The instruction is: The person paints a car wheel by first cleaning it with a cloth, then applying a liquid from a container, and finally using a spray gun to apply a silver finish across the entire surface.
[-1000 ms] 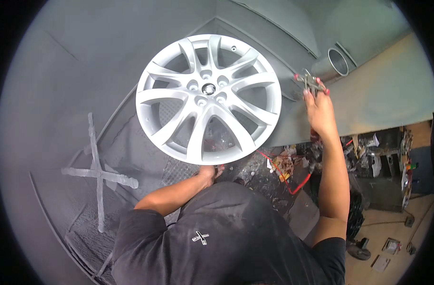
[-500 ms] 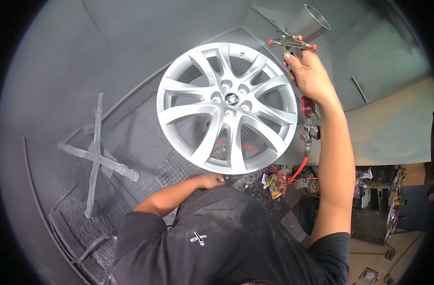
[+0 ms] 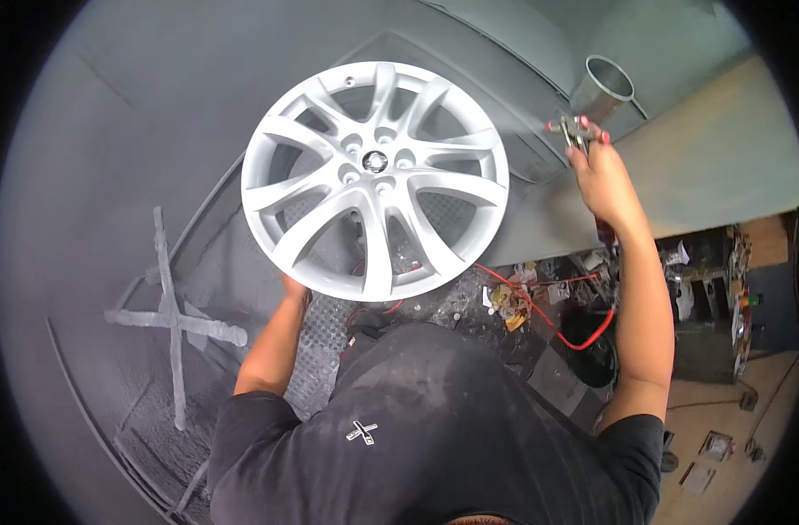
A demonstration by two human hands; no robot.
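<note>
A silver-white multi-spoke car wheel point(image 3: 378, 241) stands in front of me, with a dark cap at its hub. My left hand point(image 3: 296, 287) reaches the wheel's near left edge; its fingers are hidden behind the rim. To the right of the wheel, my right hand point(image 3: 606, 179) is closed around a spray gun point(image 3: 578, 131) with red knobs and an upright metal cup point(image 3: 604, 92). Its nozzle points left toward the rim, apart from it, and a faint pale haze hangs between them.
A red hose point(image 3: 581, 346) curves below my right forearm. A grey-coated cross-shaped stand point(image 3: 174, 322) is at the left. Crumpled scraps point(image 3: 511, 306) litter the floor beyond my body. A cluttered shelf point(image 3: 710, 302) stands at the right, beside a pale panel point(image 3: 714, 166).
The wheel has turned anticlockwise and sits further left in view. My left hand has moved from near its lower edge to the lower left rim. The spray gun has shifted right and down.
</note>
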